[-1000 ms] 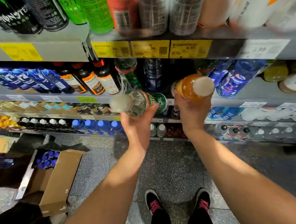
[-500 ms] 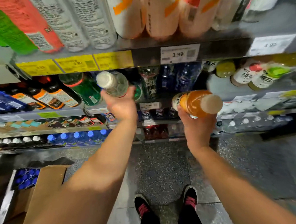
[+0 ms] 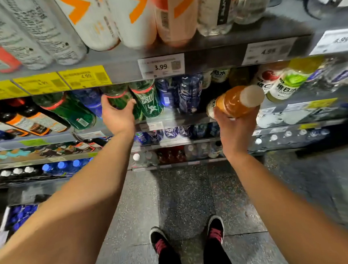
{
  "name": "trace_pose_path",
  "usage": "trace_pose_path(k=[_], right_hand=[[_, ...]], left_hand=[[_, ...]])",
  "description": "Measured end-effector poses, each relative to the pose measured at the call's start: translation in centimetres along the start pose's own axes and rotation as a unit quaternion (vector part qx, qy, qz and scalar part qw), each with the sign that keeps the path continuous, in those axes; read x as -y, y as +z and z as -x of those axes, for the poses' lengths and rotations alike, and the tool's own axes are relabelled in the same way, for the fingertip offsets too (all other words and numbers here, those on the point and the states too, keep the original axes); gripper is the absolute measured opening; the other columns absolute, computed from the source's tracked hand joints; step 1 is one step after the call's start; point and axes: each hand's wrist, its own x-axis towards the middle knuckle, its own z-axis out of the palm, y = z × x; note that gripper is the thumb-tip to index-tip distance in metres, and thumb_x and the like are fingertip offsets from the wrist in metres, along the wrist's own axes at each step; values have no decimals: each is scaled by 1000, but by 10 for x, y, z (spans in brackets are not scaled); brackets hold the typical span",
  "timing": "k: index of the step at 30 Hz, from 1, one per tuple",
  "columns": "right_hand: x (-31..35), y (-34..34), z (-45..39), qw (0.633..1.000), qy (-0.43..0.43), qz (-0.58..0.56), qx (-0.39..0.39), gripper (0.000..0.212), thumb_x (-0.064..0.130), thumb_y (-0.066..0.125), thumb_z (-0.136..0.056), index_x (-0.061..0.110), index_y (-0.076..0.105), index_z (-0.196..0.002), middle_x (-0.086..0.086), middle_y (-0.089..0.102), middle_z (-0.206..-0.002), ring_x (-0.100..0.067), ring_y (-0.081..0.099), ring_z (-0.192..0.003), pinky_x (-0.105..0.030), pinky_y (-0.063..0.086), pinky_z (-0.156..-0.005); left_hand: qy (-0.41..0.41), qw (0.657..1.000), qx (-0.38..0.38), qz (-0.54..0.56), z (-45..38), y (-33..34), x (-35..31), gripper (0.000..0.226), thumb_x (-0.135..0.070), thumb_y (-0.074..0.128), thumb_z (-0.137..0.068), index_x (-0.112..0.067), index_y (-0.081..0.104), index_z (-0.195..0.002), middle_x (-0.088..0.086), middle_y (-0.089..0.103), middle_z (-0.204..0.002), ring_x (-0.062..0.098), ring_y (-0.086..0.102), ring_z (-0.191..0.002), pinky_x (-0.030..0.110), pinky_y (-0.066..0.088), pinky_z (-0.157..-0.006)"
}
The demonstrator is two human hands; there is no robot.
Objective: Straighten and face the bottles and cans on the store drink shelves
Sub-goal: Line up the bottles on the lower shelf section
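Observation:
My left hand (image 3: pixel 117 117) is wrapped around a green bottle (image 3: pixel 119 98) with a red neck band, standing on the second shelf between two more green bottles (image 3: pixel 148 100). Out in front of the shelf, my right hand (image 3: pixel 235 126) holds an orange drink bottle (image 3: pixel 233 102) with a white cap, tilted with its cap toward me. Behind it, the shelf (image 3: pixel 198 115) shows a dark gap to the right of the blue bottles (image 3: pixel 187 94).
Tall white-and-orange bottles (image 3: pixel 133 18) stand on the top shelf above price tags (image 3: pixel 162 66). Yellow-capped bottles with white labels (image 3: pixel 284 82) are at the right. Lower shelves hold more bottles. A cardboard box (image 3: pixel 21 218) with blue caps sits on the floor at left. My shoes (image 3: pixel 187 237) are below.
My left hand pushed the green bottle from in front of the shelf back into its row. My right hand lifted the orange bottle slightly, and my view swung to the right.

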Motion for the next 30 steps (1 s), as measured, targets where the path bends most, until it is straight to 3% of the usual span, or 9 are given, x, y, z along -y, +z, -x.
trace_pose_path(k=[2, 5, 8, 10, 14, 19, 23, 27, 30], right_hand=[[0, 4, -12, 1000, -4, 4, 7, 88, 38, 87, -70, 15, 39, -140, 5, 54, -124, -9, 54, -114, 0, 32, -92], [1, 9, -26, 999, -18, 16, 27, 91, 32, 87, -70, 13, 35, -143, 1, 55, -125, -14, 55, -114, 3, 31, -88], [4, 15, -37, 997, -51, 42, 28, 86, 25, 86, -72, 3, 37, -140, -1, 54, -114, -15, 53, -103, -1, 35, -85], [9, 21, -45, 997, -60, 49, 23, 82, 24, 85, -71, 0, 41, -135, -2, 54, -110, -13, 51, -98, -8, 39, -85], [13, 32, -61, 997, -34, 51, 44, 73, 18, 85, -71, 5, 44, -130, 4, 53, -106, -10, 54, -94, 5, 33, -79], [2, 39, -70, 992, -36, 110, 57, 72, 29, 84, -66, 11, 46, -125, -6, 63, -116, -21, 62, -104, -27, 49, -95], [5, 44, -73, 990, -44, 106, 81, 75, 38, 86, -65, 10, 48, -124, -2, 65, -114, -15, 63, -99, -21, 49, -87], [7, 48, -69, 986, -38, 99, 128, 76, 38, 86, -70, 10, 46, -128, 3, 61, -110, -9, 59, -95, 2, 39, -74], [4, 46, -69, 983, -34, 108, 144, 73, 32, 84, -73, 9, 45, -131, -4, 64, -119, -14, 61, -103, -7, 41, -81]], left_hand=[[5, 1000, 10, 7, -3, 0, 5, 63, -25, 86, -69, -5, 59, -122, 5, 70, -115, 18, 66, -104, 23, 47, -94], [13, 1000, 13, 8, -2, 1, 5, 71, -24, 87, -74, -3, 53, -133, 7, 66, -126, 17, 62, -113, 20, 43, -101], [-2, 1000, 16, 11, 2, 2, 4, 81, -25, 85, -78, -4, 44, -144, 7, 59, -139, 16, 56, -126, 17, 36, -107], [-8, 1000, 19, 10, 1, 3, 6, 83, -29, 85, -76, -5, 45, -144, 6, 60, -138, 17, 57, -126, 25, 39, -111], [-20, 999, 24, 8, -5, 4, 11, 83, -33, 87, -72, -7, 49, -140, 6, 64, -132, 20, 60, -122, 37, 45, -108], [-17, 999, 30, 11, -6, 2, 14, 78, -31, 87, -74, -7, 51, -139, 6, 66, -128, 18, 63, -116, 31, 47, -103], [-19, 999, 37, 19, -6, 2, 16, 78, -31, 86, -76, -8, 49, -141, 5, 64, -132, 18, 60, -121, 29, 45, -105], [-24, 998, 38, 32, -5, 2, 16, 77, -30, 86, -77, -8, 49, -141, 5, 62, -135, 18, 58, -124, 27, 43, -107], [-25, 998, 39, 37, -6, 0, 15, 76, -28, 86, -76, -8, 51, -140, 6, 65, -132, 18, 60, -121, 28, 45, -105]])
